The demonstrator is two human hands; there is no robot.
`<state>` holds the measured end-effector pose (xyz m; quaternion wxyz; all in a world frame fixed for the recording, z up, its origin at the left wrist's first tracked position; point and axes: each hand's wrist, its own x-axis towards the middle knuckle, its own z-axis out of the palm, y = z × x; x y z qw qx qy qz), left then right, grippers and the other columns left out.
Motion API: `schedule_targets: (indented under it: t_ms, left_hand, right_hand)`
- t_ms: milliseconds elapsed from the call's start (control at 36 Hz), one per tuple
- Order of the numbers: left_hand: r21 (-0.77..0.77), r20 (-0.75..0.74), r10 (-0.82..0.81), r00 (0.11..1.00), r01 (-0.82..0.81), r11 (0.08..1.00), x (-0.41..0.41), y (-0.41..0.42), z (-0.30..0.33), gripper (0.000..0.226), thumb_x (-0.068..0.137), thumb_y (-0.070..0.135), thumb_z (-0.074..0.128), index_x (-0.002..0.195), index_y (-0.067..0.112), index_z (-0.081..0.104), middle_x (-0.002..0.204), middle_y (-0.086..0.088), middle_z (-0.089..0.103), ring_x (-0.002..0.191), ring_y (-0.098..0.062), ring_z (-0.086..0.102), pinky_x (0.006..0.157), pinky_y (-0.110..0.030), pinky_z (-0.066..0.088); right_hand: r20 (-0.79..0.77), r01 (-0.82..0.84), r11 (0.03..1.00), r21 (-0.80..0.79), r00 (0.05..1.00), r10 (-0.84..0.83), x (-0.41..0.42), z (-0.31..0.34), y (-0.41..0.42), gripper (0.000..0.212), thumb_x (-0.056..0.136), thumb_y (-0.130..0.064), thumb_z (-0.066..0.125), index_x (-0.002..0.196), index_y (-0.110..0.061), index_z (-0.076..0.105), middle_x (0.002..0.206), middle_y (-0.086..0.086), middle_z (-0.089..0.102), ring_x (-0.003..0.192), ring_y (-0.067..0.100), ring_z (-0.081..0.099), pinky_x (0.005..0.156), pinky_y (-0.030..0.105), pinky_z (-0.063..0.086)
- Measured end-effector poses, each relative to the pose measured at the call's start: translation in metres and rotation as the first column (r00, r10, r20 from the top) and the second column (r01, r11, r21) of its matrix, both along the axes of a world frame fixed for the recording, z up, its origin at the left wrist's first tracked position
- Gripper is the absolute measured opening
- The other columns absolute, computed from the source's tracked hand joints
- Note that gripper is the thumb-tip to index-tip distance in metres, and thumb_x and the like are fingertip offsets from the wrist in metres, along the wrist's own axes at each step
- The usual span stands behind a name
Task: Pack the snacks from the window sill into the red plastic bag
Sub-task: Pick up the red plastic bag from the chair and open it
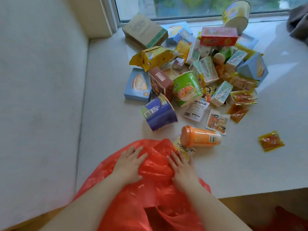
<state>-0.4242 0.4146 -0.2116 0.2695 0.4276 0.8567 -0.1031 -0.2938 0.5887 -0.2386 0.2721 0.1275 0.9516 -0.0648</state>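
Observation:
The red plastic bag (155,194) lies crumpled at the near edge of the white window sill (108,100). My left hand (129,164) rests flat on its top with fingers spread. My right hand (182,170) lies flat on the bag too, fingers straight. A small yellow packet (185,148) lies just beyond my right fingertips, beside an orange bottle (200,137) on its side. Farther back lies a pile of snacks, among them a purple cup (160,114), a green noodle cup (187,88), a brown box (160,82) and a red box (219,36).
A cardboard box (145,30) and a yellow tub (236,14) lean near the window glass. A loose sauce sachet (270,141) lies apart at the right. A white wall (41,80) bounds the sill on the left. Grey cloth (298,22) shows at the far right.

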Motion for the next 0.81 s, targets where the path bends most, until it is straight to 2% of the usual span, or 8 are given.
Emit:
schedule_targets:
  t_ms: [83, 139, 194, 250, 389, 500, 667, 806]
  left_hand:
    - [0.081, -0.085, -0.031, 0.996, 0.038, 0.996, -0.005, 0.020, -0.003, 0.084, 0.050, 0.032, 0.080, 0.130, 0.028, 0.055, 0.144, -0.006, 0.045, 0.119, -0.030, 0.050, 0.092, -0.041, 0.045]
    - [0.198, -0.177, -0.055, 0.983, 0.090, 0.976, -0.006, 0.031, -0.011, 0.072, 0.041, 0.022, 0.080, 0.111, 0.026, 0.066, 0.125, -0.005, 0.060, 0.098, -0.027, 0.057, 0.073, -0.036, 0.053]
    - [0.343, -0.248, -0.033, 0.968, 0.120, 0.932, -0.007, 0.047, -0.009, 0.054, 0.059, 0.017, 0.060, 0.113, 0.026, 0.059, 0.129, -0.005, 0.052, 0.095, -0.026, 0.048, 0.070, -0.036, 0.053]
    - [0.403, -0.325, -0.005, 0.946, 0.144, 0.904, -0.010, 0.063, -0.009, 0.054, 0.066, 0.015, 0.040, 0.114, 0.027, 0.061, 0.135, -0.004, 0.043, 0.095, -0.026, 0.044, 0.069, -0.036, 0.049]
    - [0.414, -0.409, 0.055, 0.911, 0.131, 0.901, -0.018, 0.098, -0.004, 0.041, 0.063, 0.013, 0.071, 0.102, 0.028, 0.070, 0.151, -0.004, 0.025, 0.134, -0.026, 0.029, 0.096, -0.041, 0.029]
    - [0.389, -0.414, 0.141, 0.899, 0.035, 0.921, -0.033, 0.119, -0.010, 0.047, 0.059, 0.015, 0.077, 0.104, 0.028, 0.068, 0.158, -0.005, -0.014, 0.146, -0.028, -0.008, 0.115, -0.053, 0.002]
    - [0.387, -0.361, 0.224, 0.905, -0.073, 0.919, -0.049, 0.147, -0.013, 0.059, 0.055, 0.019, 0.080, 0.111, 0.035, 0.066, 0.158, -0.007, -0.017, 0.145, -0.033, -0.004, 0.113, -0.057, 0.006]
    - [0.337, -0.314, 0.247, 0.917, -0.136, 0.932, -0.049, 0.170, 0.001, 0.081, 0.041, 0.026, 0.083, 0.120, 0.033, 0.063, 0.156, -0.011, 0.008, 0.146, -0.029, -0.009, 0.114, -0.052, -0.005]
  right_hand:
    - [-0.037, -0.036, 0.997, 0.063, 0.999, 0.039, -0.002, -0.007, 0.015, 0.065, 0.071, -0.025, 0.028, 0.127, -0.018, 0.061, 0.136, 0.012, 0.054, 0.128, 0.034, 0.049, 0.115, 0.050, -0.014]
    - [-0.037, -0.051, 0.989, 0.140, 0.998, 0.057, -0.003, -0.006, 0.029, 0.074, 0.074, -0.022, 0.010, 0.140, -0.019, 0.043, 0.149, 0.016, 0.033, 0.141, 0.035, 0.027, 0.111, 0.050, -0.025]
    - [-0.011, -0.192, 0.943, 0.272, 0.979, 0.202, -0.002, -0.002, 0.046, 0.065, 0.078, -0.018, -0.007, 0.143, -0.013, -0.006, 0.152, 0.014, -0.022, 0.138, 0.033, -0.027, 0.094, 0.051, -0.042]
    - [-0.015, -0.267, 0.911, 0.315, 0.958, 0.286, -0.003, 0.001, 0.064, 0.052, 0.092, -0.018, 0.005, 0.139, -0.008, -0.016, 0.145, 0.012, -0.039, 0.127, 0.031, -0.046, 0.088, 0.051, -0.045]
    - [-0.205, -0.139, 0.951, 0.276, 0.958, 0.199, -0.019, 0.004, 0.117, 0.057, 0.079, -0.015, 0.028, 0.129, -0.013, 0.055, 0.154, -0.001, 0.023, 0.145, 0.027, -0.019, 0.116, 0.052, -0.011]
    - [-0.082, -0.139, 0.952, 0.271, 0.982, 0.167, -0.034, 0.012, 0.147, 0.051, 0.089, -0.022, 0.043, 0.140, -0.027, 0.044, 0.151, -0.001, -0.022, 0.135, 0.032, -0.033, 0.106, 0.066, -0.017]
    - [-0.166, 0.025, 0.951, 0.309, 0.986, 0.028, -0.043, 0.005, 0.192, 0.048, 0.064, -0.020, 0.078, 0.111, -0.026, 0.070, 0.152, 0.008, 0.035, 0.143, 0.040, -0.002, 0.109, 0.062, 0.003]
    - [0.022, -0.003, 0.916, 0.401, 1.000, -0.007, -0.040, 0.018, 0.220, 0.050, 0.098, -0.025, 0.036, 0.147, -0.030, 0.026, 0.155, 0.007, -0.026, 0.102, 0.036, -0.065, 0.092, 0.064, -0.032]
